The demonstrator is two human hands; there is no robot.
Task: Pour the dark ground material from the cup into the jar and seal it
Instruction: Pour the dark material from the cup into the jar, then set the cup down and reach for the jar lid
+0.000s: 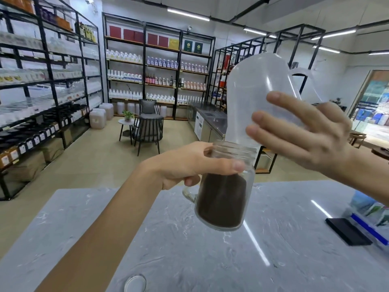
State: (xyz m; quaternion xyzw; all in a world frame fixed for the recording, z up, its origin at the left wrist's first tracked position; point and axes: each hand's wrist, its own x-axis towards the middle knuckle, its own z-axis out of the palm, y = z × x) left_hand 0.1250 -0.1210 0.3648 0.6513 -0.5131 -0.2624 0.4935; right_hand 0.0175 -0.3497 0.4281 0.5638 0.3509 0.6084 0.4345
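Note:
My left hand [189,163] grips a clear glass jar [227,186] with a side handle, holding it tilted in the air above the marble counter [189,249]. Dark ground material [221,201] fills the jar's lower two thirds. Its threaded mouth is open, with no lid on it. My right hand [299,133] holds a translucent plastic cup [256,93] upside down, its rim resting at the jar's mouth. The cup looks empty. My right fingers are spread flat against the cup's side.
A round lid-like disc [135,283] lies at the counter's near edge. A black flat object [347,230] and blue-and-white packaging [370,220] sit at the right. Beyond the counter are shelves of bottles [155,66], a chair [147,125] and a small table.

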